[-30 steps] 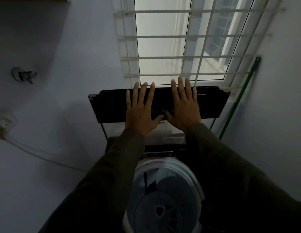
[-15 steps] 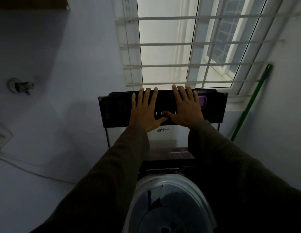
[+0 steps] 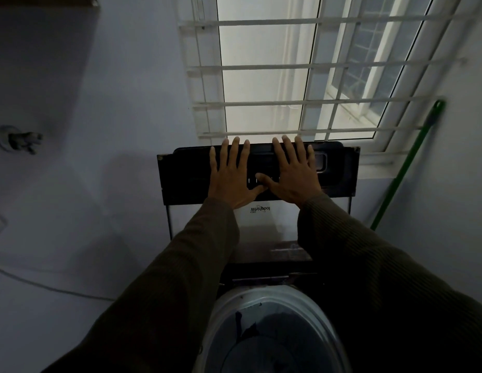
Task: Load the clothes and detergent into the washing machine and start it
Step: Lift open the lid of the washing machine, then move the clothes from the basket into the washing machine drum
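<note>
The top-loading washing machine's dark lid [image 3: 186, 176] stands raised against the wall below the window. My left hand [image 3: 231, 175] and my right hand [image 3: 293, 173] lie flat on the lid, side by side, fingers straight and spread, thumbs touching in the middle. Below my arms the round white drum opening [image 3: 269, 327] shows, with a dark piece of clothing [image 3: 245, 329] inside. I see no detergent.
A barred window [image 3: 301, 68] is right behind the lid. A green broom handle [image 3: 406, 165] leans on the right wall. On the left wall are a tap [image 3: 19, 138], a socket at the edge and a white cable [image 3: 45, 286].
The lid has tipped a little further up and back toward the window with both hands flat on it. The view has shifted so the drum sits lower in frame.
</note>
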A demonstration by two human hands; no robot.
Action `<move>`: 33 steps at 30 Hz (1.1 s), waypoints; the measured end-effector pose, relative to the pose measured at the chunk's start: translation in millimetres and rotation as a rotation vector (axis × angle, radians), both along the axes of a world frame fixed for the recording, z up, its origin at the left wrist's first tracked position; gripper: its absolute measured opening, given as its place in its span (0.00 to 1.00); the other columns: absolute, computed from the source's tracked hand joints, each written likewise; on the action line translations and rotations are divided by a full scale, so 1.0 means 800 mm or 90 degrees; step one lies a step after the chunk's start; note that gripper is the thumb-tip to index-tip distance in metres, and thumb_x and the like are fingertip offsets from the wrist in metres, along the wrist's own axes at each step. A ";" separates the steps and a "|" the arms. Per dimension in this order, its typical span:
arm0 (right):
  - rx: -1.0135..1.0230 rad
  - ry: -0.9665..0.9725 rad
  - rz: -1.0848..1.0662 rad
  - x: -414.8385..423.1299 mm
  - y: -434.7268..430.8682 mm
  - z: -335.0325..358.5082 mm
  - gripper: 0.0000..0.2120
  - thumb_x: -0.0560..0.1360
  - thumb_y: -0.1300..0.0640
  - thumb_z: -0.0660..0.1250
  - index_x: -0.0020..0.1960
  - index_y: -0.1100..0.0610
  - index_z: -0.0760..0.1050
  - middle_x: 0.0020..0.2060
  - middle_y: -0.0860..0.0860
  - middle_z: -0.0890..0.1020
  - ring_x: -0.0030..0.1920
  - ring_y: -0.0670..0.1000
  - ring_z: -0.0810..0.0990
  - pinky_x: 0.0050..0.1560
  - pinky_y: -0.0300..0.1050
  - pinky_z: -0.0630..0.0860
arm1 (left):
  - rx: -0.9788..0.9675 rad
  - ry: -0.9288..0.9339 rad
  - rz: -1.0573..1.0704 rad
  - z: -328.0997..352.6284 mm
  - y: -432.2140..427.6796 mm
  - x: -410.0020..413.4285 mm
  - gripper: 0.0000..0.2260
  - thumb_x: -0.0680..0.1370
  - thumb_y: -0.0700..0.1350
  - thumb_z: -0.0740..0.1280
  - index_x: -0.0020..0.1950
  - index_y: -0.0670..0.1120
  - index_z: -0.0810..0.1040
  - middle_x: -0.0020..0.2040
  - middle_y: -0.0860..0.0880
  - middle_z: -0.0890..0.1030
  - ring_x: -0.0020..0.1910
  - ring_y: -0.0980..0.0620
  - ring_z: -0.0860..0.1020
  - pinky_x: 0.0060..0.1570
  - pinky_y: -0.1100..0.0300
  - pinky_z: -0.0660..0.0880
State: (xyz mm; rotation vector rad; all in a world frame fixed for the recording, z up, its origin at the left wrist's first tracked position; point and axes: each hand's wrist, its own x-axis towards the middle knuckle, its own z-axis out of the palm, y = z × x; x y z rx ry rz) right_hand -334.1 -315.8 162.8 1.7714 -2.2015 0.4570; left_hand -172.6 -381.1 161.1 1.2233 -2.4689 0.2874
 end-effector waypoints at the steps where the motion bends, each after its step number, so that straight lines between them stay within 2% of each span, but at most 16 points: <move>1: 0.005 -0.002 -0.001 0.000 0.000 0.000 0.45 0.74 0.26 0.50 0.80 0.51 0.42 0.80 0.54 0.46 0.79 0.58 0.39 0.76 0.60 0.37 | 0.004 -0.002 -0.002 0.000 0.000 0.000 0.48 0.71 0.73 0.59 0.81 0.46 0.47 0.81 0.42 0.47 0.80 0.40 0.43 0.74 0.37 0.37; 8: 0.033 -0.016 -0.015 0.011 0.016 0.007 0.45 0.75 0.29 0.54 0.80 0.51 0.39 0.80 0.54 0.41 0.78 0.59 0.35 0.76 0.63 0.39 | 0.015 -0.031 0.005 0.000 0.021 0.010 0.47 0.74 0.71 0.58 0.81 0.47 0.40 0.81 0.42 0.40 0.79 0.40 0.38 0.76 0.38 0.38; 13: 0.053 -0.030 -0.019 0.026 0.052 0.001 0.42 0.77 0.31 0.52 0.80 0.50 0.39 0.79 0.54 0.39 0.78 0.60 0.35 0.77 0.63 0.42 | 0.033 -0.014 0.009 -0.009 0.057 0.023 0.43 0.77 0.69 0.55 0.80 0.46 0.38 0.81 0.42 0.38 0.79 0.41 0.37 0.76 0.40 0.40; 21: 0.068 -0.036 -0.040 0.049 0.147 -0.037 0.39 0.78 0.31 0.47 0.80 0.49 0.38 0.79 0.53 0.37 0.77 0.58 0.33 0.77 0.62 0.41 | 0.049 0.002 -0.042 -0.041 0.140 0.046 0.40 0.79 0.68 0.52 0.81 0.47 0.39 0.81 0.44 0.39 0.79 0.43 0.37 0.77 0.40 0.41; 26: 0.135 -0.069 -0.094 0.064 0.231 -0.077 0.39 0.78 0.31 0.47 0.79 0.48 0.36 0.78 0.53 0.35 0.77 0.58 0.32 0.77 0.63 0.42 | 0.138 0.004 -0.093 -0.085 0.210 0.053 0.39 0.79 0.66 0.56 0.80 0.49 0.40 0.80 0.44 0.37 0.79 0.43 0.36 0.76 0.40 0.39; 28: 0.148 -0.093 -0.122 0.070 0.270 -0.098 0.39 0.78 0.31 0.48 0.79 0.48 0.37 0.78 0.54 0.36 0.77 0.58 0.33 0.77 0.62 0.43 | 0.143 0.005 -0.122 -0.115 0.242 0.052 0.40 0.78 0.67 0.56 0.81 0.49 0.42 0.81 0.44 0.40 0.79 0.43 0.39 0.77 0.40 0.41; 30: 0.153 -0.125 -0.154 0.074 0.312 -0.120 0.39 0.78 0.31 0.49 0.80 0.49 0.39 0.79 0.55 0.39 0.78 0.59 0.36 0.77 0.62 0.43 | 0.157 -0.005 -0.145 -0.143 0.274 0.048 0.40 0.77 0.67 0.58 0.81 0.48 0.50 0.81 0.43 0.49 0.80 0.42 0.46 0.77 0.39 0.47; 33: 0.198 -0.157 -0.216 0.077 0.382 -0.148 0.41 0.74 0.28 0.40 0.80 0.49 0.40 0.79 0.53 0.40 0.78 0.58 0.36 0.77 0.62 0.45 | 0.190 -0.016 -0.196 -0.177 0.323 0.036 0.37 0.76 0.66 0.55 0.78 0.46 0.62 0.78 0.41 0.62 0.78 0.40 0.59 0.75 0.39 0.56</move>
